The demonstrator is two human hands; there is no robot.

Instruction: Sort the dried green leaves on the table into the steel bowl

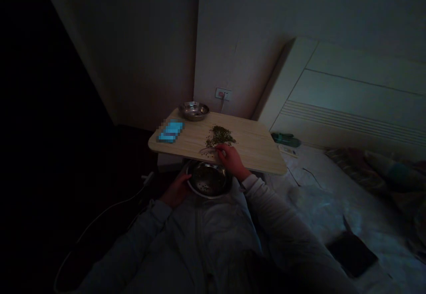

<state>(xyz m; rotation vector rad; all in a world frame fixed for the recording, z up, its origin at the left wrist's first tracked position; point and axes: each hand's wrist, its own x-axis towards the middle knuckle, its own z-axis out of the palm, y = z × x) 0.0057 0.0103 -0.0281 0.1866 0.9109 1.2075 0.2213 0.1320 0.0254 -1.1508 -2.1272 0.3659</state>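
Note:
My left hand (179,190) is closed on the left rim of a metal bowl (209,194) at my lap, just below the table's near edge. A few small specks lie inside that bowl. Over the edge of the small wooden table (256,141), my right hand (229,158) pinches a thin, pale, curved tool (207,150), whose exact kind is too dim to make out. It rests at the near side of a spread pile of small green grains (221,135), with some loose ones around it.
A second metal bowl (194,112) stands at the table's back left corner, behind a lit phone (171,131). To the right is a bed (309,205) with a green bottle (286,140) and a dark flat object (353,253). A white cable (109,206) hangs at left.

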